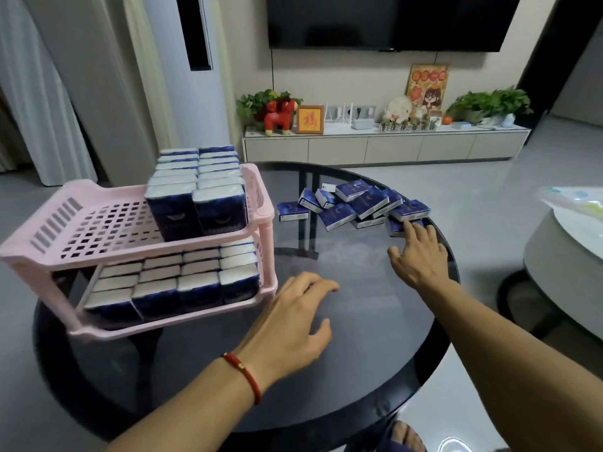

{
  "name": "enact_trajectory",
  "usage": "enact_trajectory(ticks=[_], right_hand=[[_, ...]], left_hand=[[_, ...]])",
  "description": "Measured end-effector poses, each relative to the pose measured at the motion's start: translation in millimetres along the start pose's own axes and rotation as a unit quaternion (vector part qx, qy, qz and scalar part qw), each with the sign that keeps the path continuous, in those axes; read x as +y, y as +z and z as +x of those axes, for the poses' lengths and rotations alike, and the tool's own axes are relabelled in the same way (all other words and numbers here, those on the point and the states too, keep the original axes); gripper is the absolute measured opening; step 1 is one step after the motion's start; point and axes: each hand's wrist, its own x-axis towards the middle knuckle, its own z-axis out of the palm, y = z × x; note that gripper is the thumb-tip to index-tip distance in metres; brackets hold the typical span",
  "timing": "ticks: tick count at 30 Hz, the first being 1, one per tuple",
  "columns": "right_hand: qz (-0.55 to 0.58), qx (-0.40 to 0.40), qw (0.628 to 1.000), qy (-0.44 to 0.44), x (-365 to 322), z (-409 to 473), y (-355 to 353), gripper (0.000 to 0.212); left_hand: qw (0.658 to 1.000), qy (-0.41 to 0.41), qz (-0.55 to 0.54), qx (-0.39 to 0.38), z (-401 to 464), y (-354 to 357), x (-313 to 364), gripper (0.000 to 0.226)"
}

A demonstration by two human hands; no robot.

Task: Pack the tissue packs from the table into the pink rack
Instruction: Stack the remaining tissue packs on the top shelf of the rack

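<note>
A two-tier pink rack (58, 223) stands on the left of the round dark glass table (375, 353). Its lower shelf is filled with upright blue-and-white tissue packs (182, 285). Two rows of packs (199, 187) stand at the right end of the upper shelf; the left part of that shelf is bare. A loose pile of several blue tissue packs (355, 203) lies at the table's far right. My right hand (417, 256) reaches toward the pile, fingertips touching the nearest pack (396, 227), fingers spread. My left hand (293, 324) hovers open over the table beside the rack, holding nothing.
A second round pale table (554, 265) with a plate stands to the right. Beyond the glass table is a low white TV cabinet (385, 146) with plants and ornaments under a wall TV. My foot in a sandal (404, 435) shows below the table edge.
</note>
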Motion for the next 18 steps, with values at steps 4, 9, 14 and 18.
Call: enact_trajectory(ticks=[4, 9, 14, 18], right_hand=[[0.031, 0.025, 0.999, -0.030, -7.7, -5.3, -2.5, 0.056], [0.092, -0.030, 0.981, -0.170, -14.9, -45.0, -23.1, 0.036], [0.148, -0.088, 0.959, -0.226, -27.9, -91.9, -34.8, 0.032], [0.157, -0.102, 0.940, -0.287, -42.9, -107.7, -42.9, 0.047]], left_hand=[[1.000, -0.014, -0.008, 0.001, 5.0, 4.4, -1.9, 0.047], [0.998, -0.048, -0.034, -0.005, 8.5, 3.9, 4.3, 0.041], [0.989, -0.113, -0.096, 0.029, 15.4, 2.4, 15.9, 0.038], [0.973, -0.185, -0.137, 0.033, 13.7, -1.1, 24.7, 0.048]])
